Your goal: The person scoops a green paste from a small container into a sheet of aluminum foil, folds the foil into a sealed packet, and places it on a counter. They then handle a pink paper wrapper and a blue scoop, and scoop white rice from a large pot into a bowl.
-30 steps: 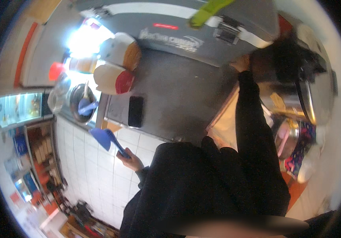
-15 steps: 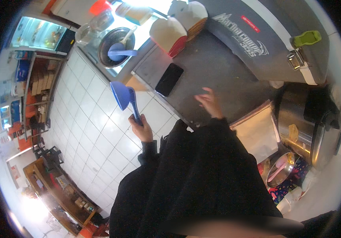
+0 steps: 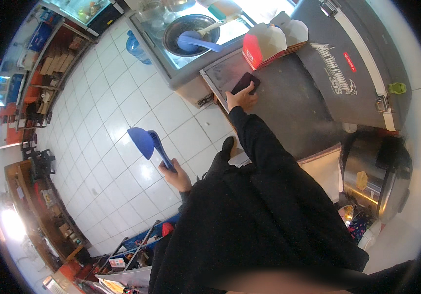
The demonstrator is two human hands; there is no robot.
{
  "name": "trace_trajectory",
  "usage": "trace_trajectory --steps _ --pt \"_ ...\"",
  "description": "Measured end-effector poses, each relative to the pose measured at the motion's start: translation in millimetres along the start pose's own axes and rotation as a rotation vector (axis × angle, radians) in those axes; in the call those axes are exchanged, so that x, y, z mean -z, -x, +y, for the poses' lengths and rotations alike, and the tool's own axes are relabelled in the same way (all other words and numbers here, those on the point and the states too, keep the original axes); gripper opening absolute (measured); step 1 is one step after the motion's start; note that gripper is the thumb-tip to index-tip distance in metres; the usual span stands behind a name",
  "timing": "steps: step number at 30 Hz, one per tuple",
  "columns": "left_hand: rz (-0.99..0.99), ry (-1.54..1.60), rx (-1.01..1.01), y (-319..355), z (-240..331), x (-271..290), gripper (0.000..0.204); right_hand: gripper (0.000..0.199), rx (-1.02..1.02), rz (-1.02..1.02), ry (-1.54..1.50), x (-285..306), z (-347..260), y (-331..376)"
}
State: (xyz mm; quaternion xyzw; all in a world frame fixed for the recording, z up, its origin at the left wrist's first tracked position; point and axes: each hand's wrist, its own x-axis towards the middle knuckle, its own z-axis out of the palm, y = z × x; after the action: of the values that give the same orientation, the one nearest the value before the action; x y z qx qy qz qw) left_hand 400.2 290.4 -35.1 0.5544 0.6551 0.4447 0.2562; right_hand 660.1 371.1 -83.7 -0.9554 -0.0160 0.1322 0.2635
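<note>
My left hand (image 3: pixel 178 177) is closed round the handle of a blue plastic ladle (image 3: pixel 142 142), its bowl held out over the tiled floor. At the left edge of the dark table, my right hand (image 3: pixel 242 100) has its fingers round a black phone (image 3: pixel 245 82). The phone's lower end is hidden by the hand. Just beyond it stand open paper food boxes, the nearest one a red and white box (image 3: pixel 257 46). A dark metal bowl (image 3: pixel 169 41) on the lit glass counter holds another blue ladle (image 3: pixel 191 41) and a pale-handled utensil.
Across the back right of the dark table (image 3: pixel 288 105) sits a large grey cooler box (image 3: pixel 342 68). A steel cooker (image 3: pixel 364 161) stands at the right. A blue water bottle (image 3: pixel 137 48) is beside the counter. Wooden shelves (image 3: pixel 41 210) line the left; a cluttered rack (image 3: pixel 134 247) stands low left.
My right hand has reached forward and left and taken hold of the phone. The view has turned and shifted; the left hand still holds the ladle.
</note>
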Motion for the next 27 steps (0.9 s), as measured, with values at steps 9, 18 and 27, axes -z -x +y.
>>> trace_trajectory --steps 9,18,27 --pt "-0.027 -0.015 0.052 -11.5 -16.0 2.2 0.022 0.094 0.225 -0.067 0.017 -7.9 -24.1 -18.7" --pt "-0.157 -0.030 0.062 -22.5 -11.2 -5.2 0.023 0.100 -0.002 0.095 0.019 -59.9 -74.7 -36.4" --pt "-0.200 -0.061 0.091 -26.8 -21.3 -14.5 0.026 0.106 -0.072 0.054 -0.174 -57.9 -84.1 -59.4"
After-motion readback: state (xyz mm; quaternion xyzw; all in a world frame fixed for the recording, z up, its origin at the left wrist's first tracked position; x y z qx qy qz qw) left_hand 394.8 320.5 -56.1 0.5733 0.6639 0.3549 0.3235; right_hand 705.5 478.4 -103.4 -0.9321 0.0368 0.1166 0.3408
